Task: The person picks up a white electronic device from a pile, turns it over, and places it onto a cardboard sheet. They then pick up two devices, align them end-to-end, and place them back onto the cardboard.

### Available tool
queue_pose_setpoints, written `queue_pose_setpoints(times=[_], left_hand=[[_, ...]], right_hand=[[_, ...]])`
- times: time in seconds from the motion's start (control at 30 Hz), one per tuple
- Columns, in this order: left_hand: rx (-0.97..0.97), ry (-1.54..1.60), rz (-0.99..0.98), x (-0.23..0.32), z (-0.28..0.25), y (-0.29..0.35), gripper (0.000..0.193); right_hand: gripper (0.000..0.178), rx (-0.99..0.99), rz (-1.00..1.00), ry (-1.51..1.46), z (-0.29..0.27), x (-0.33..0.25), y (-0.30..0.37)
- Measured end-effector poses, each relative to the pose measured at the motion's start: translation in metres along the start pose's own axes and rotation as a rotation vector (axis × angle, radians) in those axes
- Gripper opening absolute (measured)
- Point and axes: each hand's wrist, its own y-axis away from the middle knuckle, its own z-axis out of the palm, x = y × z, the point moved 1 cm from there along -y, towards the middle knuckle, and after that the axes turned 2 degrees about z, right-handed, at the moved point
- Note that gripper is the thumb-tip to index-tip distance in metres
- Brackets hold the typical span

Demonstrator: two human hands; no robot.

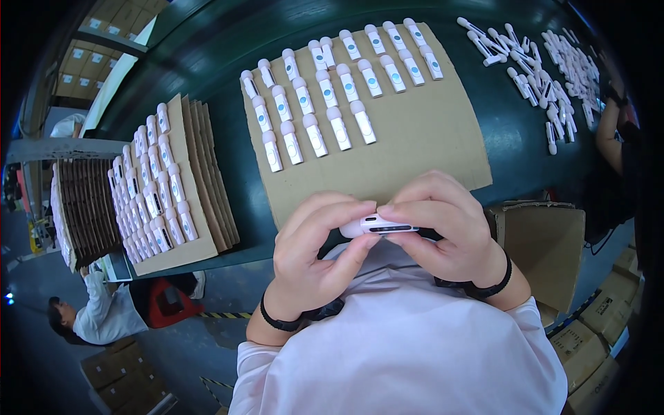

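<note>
Between my two hands, close to my chest, is a small white handheld device [377,225] with a rounded pale pink head and a dark slot along its side. My left hand [315,242] is closed round its rounded head, thumb and fingertips pinching. My right hand [446,225] grips the other end the same way; the fingers of both hands nearly meet at the middle. Just beyond my hands lies a cardboard sheet [415,124] on the green table. Several like devices rest on it in rows, those in the two far rows bearing blue round spots.
At left, a stack of cardboard sheets [200,200] carries more devices in rows. Loose devices [546,90] lie heaped at the right, near another person's arm [609,138]. An open cardboard box [539,242] stands right of me. A seated person [114,308] is at lower left.
</note>
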Motion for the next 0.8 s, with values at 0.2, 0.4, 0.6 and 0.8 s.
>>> queue_pose_setpoints(times=[0.2, 0.4, 0.6, 0.8], left_hand=[[-0.037, 0.069, -0.011, -0.011, 0.008, 0.005, 0.029], [-0.077, 0.059, 0.046, -0.017, 0.007, -0.001, 0.027], [-0.128, 0.066, -0.050, -0.022, 0.001, -0.001, 0.022], [-0.061, -0.058, -0.136, -0.039, -0.028, 0.005, 0.021]], right_hand=[[0.031, 0.034, 0.014, -0.019, 0.005, -0.008, -0.003], [0.028, 0.060, -0.042, 0.075, 0.013, -0.007, -0.002], [0.025, 0.033, -0.020, 0.083, 0.014, -0.002, -0.008], [0.026, -0.022, 0.116, 0.144, 0.005, 0.022, -0.013]])
